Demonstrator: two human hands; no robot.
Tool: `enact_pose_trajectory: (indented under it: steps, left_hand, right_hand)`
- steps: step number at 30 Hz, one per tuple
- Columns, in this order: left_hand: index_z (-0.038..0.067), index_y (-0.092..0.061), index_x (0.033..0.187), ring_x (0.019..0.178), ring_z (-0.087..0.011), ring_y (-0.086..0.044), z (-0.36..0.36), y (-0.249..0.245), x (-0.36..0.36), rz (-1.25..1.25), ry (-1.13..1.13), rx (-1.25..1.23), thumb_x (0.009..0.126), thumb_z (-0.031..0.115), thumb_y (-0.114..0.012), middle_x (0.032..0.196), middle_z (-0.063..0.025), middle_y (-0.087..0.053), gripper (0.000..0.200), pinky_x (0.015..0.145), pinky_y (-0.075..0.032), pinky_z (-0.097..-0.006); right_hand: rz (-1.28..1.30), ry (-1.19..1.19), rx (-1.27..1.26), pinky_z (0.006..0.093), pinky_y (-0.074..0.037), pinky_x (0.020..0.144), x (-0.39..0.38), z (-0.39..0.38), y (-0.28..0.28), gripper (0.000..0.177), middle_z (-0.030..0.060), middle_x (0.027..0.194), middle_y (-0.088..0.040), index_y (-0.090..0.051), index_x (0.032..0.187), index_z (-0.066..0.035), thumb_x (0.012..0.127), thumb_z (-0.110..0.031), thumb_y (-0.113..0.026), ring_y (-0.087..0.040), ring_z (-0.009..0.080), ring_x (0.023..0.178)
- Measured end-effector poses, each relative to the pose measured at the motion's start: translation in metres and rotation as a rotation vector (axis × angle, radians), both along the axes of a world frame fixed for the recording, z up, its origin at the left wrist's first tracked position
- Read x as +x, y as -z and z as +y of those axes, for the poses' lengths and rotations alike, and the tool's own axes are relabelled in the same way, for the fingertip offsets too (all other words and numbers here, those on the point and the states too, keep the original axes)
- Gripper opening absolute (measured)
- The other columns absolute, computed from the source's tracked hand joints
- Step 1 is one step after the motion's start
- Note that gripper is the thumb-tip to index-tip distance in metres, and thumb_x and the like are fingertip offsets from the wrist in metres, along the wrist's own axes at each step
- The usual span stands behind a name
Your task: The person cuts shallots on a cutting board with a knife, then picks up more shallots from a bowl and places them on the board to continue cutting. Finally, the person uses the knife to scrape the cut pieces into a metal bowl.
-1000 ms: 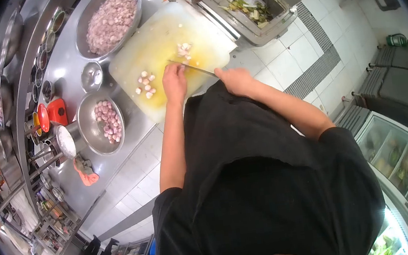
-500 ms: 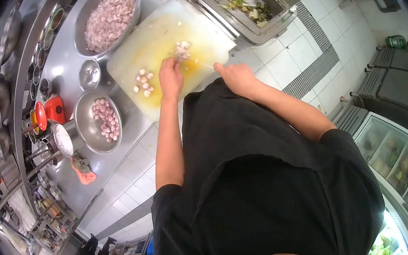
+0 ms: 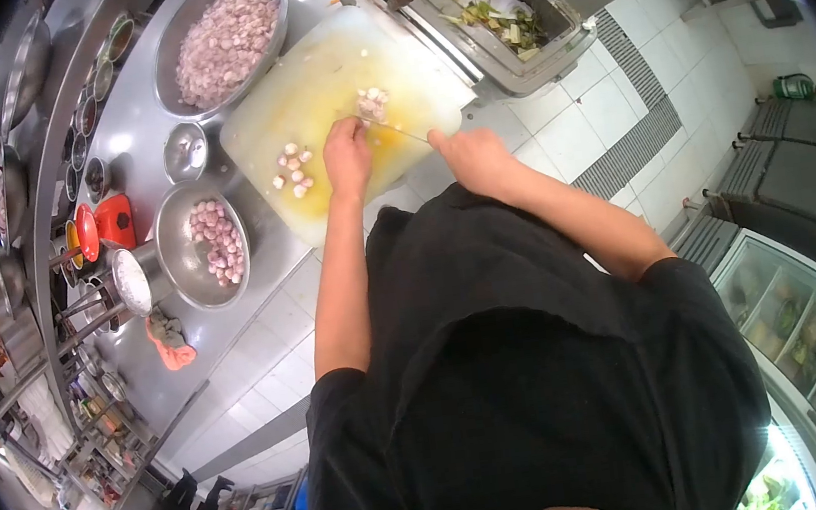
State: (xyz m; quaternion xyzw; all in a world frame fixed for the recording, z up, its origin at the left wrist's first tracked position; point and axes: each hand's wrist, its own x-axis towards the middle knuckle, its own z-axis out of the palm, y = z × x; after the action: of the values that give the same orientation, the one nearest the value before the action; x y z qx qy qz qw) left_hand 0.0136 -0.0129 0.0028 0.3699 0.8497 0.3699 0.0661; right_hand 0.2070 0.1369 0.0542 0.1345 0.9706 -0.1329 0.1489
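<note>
Running left to right, the knife (image 3: 401, 133) lay between the hands: right hand (image 3: 473, 157) fingers clamped on its handle, left hand (image 3: 348, 151) nearer the cut pieces (image 3: 372, 104), fingers curled, grip unclear.

At the far edge of the tabletop (image 3: 137, 125) I see a large steel bowl (image 3: 158, 67) heaped with diced pink pieces. A small steel bowl (image 3: 184, 152) sits nearer, then a medium bowl (image 3: 173, 243) holding round pink balls. A red container (image 3: 113, 223) stands toward the left edge and an orange cloth (image 3: 171, 342) lies by the near edge. Off the right edge, an open bin (image 3: 532, 64) holds vegetable scraps (image 3: 500, 18).
</note>
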Motion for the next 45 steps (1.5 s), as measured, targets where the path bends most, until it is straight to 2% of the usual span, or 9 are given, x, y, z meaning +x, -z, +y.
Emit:
enact_pose_trajectory:
  steps: [5, 7, 13, 14, 16, 23, 26, 34, 45]
  left_hand:
    - [0.001, -0.070, 0.097, 0.086, -0.0349, -0.069, 0.003, -0.002, -0.007, 0.122, 0.055, -0.049, 0.091, 0.002, -0.069, 0.098, -0.0166, -0.070, 0.006, 0.077, -0.054, -0.0408]
    - [0.002, -0.071, 0.097, 0.085, -0.0351, -0.068, 0.007, -0.006, -0.007, 0.282, 0.202, 0.092, 0.090, 0.001, -0.068, 0.099, -0.0165, -0.069, 0.007, 0.077, -0.054, -0.0413]
    - [0.002, -0.070, 0.102, 0.101, -0.0397, -0.065, -0.006, -0.007, 0.003, -0.109, -0.085, 0.003, 0.086, -0.005, -0.062, 0.106, -0.0172, -0.068, 0.019, 0.088, -0.053, -0.0469]
    - [0.002, -0.070, 0.102, 0.101, -0.0397, -0.065, -0.007, -0.004, -0.001, -0.109, -0.081, 0.004, 0.086, -0.005, -0.062, 0.106, -0.0172, -0.068, 0.019, 0.088, -0.053, -0.0469]
    - [0.003, -0.069, 0.105, 0.100, -0.0388, -0.066, -0.014, 0.008, -0.009, 0.246, 0.211, 0.123, 0.084, -0.007, -0.060, 0.106, -0.0168, -0.068, 0.025, 0.087, -0.054, -0.0467]
    - [0.004, -0.067, 0.101, 0.099, -0.0355, -0.067, -0.004, 0.006, -0.010, 0.171, 0.206, 0.009, 0.085, -0.008, -0.056, 0.106, -0.0139, -0.069, 0.023, 0.084, -0.055, -0.0455]
    - [0.005, -0.066, 0.100, 0.099, -0.0357, -0.067, -0.004, 0.005, -0.005, 0.131, 0.197, 0.004, 0.085, -0.007, -0.056, 0.106, -0.0124, -0.069, 0.022, 0.083, -0.055, -0.0449]
    - [0.005, -0.068, 0.098, 0.094, -0.0355, -0.069, -0.004, 0.011, -0.006, 0.184, 0.137, 0.065, 0.091, -0.002, -0.063, 0.100, -0.0135, -0.070, 0.011, 0.080, -0.056, -0.0435]
    - [0.004, -0.067, 0.097, 0.093, -0.0376, -0.066, -0.007, 0.014, -0.002, 0.209, 0.120, 0.068, 0.087, -0.003, -0.060, 0.097, -0.0146, -0.067, 0.015, 0.079, -0.055, -0.0461]
  right_hand:
    - [-0.035, 0.050, -0.129, 0.0487, -0.060, 0.068, -0.009, 0.006, 0.025, 0.032, 0.0190, 0.092, -0.075, -0.050, 0.120, -0.006, 0.090, -0.005, -0.061, -0.076, 0.0381, 0.086]
    - [-0.030, 0.071, -0.168, 0.0497, -0.059, 0.069, -0.007, 0.006, 0.023, 0.033, 0.0199, 0.093, -0.075, -0.050, 0.120, -0.005, 0.090, -0.004, -0.061, -0.075, 0.0394, 0.087]
    - [-0.031, 0.077, -0.178, 0.0519, -0.058, 0.068, 0.009, 0.004, 0.014, 0.035, 0.0198, 0.091, -0.074, -0.049, 0.121, -0.005, 0.088, -0.002, -0.061, -0.074, 0.0409, 0.085]
    - [-0.049, 0.097, -0.187, 0.0520, -0.057, 0.068, 0.009, 0.005, 0.013, 0.035, 0.0193, 0.090, -0.074, -0.049, 0.121, -0.005, 0.088, -0.002, -0.061, -0.074, 0.0406, 0.085]
    - [-0.051, 0.108, -0.186, 0.0516, -0.058, 0.068, 0.008, 0.004, 0.012, 0.034, 0.0187, 0.089, -0.074, -0.050, 0.120, -0.005, 0.088, -0.003, -0.061, -0.074, 0.0403, 0.084]
    - [-0.062, 0.041, -0.087, 0.0488, -0.058, 0.062, 0.007, -0.004, -0.015, 0.031, 0.0157, 0.087, -0.074, -0.051, 0.120, -0.007, 0.090, -0.005, -0.059, -0.075, 0.0361, 0.077]
    - [0.012, 0.049, -0.102, 0.0482, -0.057, 0.059, 0.010, -0.002, 0.018, 0.030, 0.0152, 0.083, -0.074, -0.051, 0.117, -0.007, 0.089, -0.005, -0.060, -0.075, 0.0351, 0.073]
    - [0.010, 0.001, -0.079, 0.0478, -0.057, 0.059, 0.000, 0.001, -0.003, 0.029, 0.0151, 0.081, -0.073, -0.049, 0.117, -0.006, 0.090, -0.006, -0.060, -0.075, 0.0350, 0.074]
    - [-0.009, 0.012, -0.070, 0.0472, -0.059, 0.063, 0.004, -0.007, 0.002, 0.029, 0.0156, 0.079, -0.074, -0.050, 0.115, -0.005, 0.089, -0.005, -0.062, -0.075, 0.0361, 0.075]
